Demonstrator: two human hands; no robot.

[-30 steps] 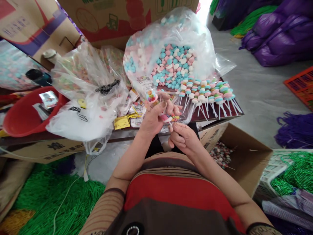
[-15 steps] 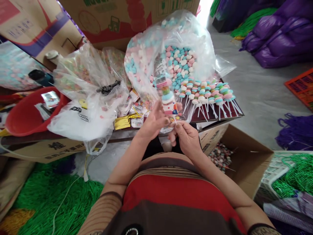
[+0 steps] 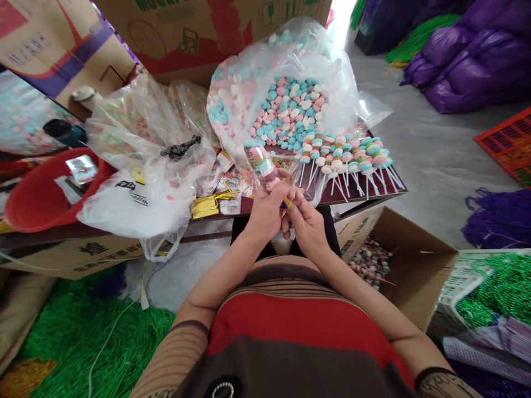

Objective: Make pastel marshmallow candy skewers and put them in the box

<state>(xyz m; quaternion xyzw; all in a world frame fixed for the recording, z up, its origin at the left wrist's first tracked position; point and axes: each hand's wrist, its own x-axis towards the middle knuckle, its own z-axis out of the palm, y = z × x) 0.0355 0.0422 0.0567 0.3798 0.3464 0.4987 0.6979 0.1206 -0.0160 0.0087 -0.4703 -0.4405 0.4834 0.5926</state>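
A marshmallow skewer in a clear printed bag (image 3: 262,165) leans up and to the left in front of me. My left hand (image 3: 267,213) is closed round the lower part of the bag. My right hand (image 3: 307,221) pinches the bag's bottom end, where the stick comes out; the fingers hide most of the stick. Just right of my hands, on the table edge, lie several unwrapped marshmallow skewers (image 3: 344,152) with white sticks pointing toward me. Behind them a big clear bag (image 3: 340,72) spills loose pink, blue and white marshmallows (image 3: 290,110).
Yellow twist ties (image 3: 205,207) and printed wrappers (image 3: 230,205) lie left of my hands. Farther left are a white plastic bag (image 3: 141,207) and a red basin (image 3: 33,193). An open cardboard box (image 3: 418,276) with finished-looking pieces stands below right. Green netting (image 3: 95,326) covers the floor at left.
The bagged skewer has come lower and tilted left. My left hand has gone from loosely spread fingers to a closed grip on it, and both hands are now together.
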